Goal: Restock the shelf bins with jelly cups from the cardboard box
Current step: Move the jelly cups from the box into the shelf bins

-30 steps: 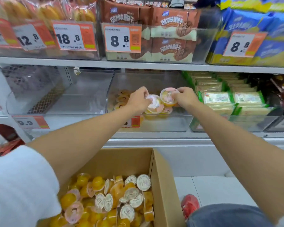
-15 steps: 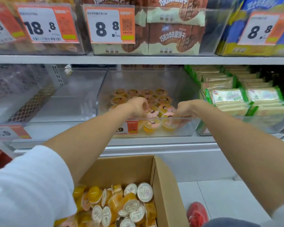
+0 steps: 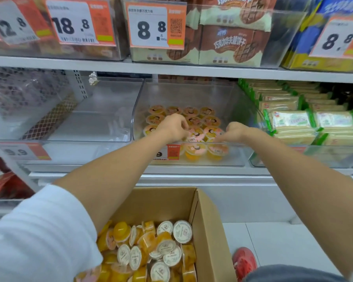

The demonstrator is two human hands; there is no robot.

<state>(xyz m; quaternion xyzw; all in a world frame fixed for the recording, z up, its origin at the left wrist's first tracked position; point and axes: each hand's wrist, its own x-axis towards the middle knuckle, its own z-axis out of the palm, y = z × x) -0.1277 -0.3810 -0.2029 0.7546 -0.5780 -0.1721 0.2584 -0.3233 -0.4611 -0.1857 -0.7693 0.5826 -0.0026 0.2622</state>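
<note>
Dropped from mid-air to the bin's front edge

Brings both hands down since a second ago: then raised inside the middle bin [image 3: 192, 92] with a cup pinched in each, now low at its front wall. Keeps the left hand [image 3: 172, 127] knuckles-up over the front-left of the filled patch, fingers curled downward onto lids. Sets the right hand [image 3: 233, 132] just beside it, toward the front-right, fingertips dipped among the pink tops. Cannot tell, for either hand, between a cup pinched and a cup just let go: fingertips hidden behind knuckles and blurred.

Finds jelly cups [image 3: 194, 120] in two places: lid-up in rows from the bin's middle to its front edge, two visible through the front wall beside the orange price tag [image 3: 172, 152]; many more heaped loose in the cardboard box [image 3: 209, 220] below, some on their sides, some foil-up. Reckons the job early, with cups covering only part of the bin's floor and a second clear bin [image 3: 102, 119] just to the left.

Judges the cups light, small and stiff at the rim, with thin plastic walls likely to give under a squeeze and a foil lid best kept from nails. Suggests taking hold at the rim, thumb against two fingers across the lid's edge, one per hand, and setting each down flat, snug against its neighbours, to avoid tipping the row
</note>
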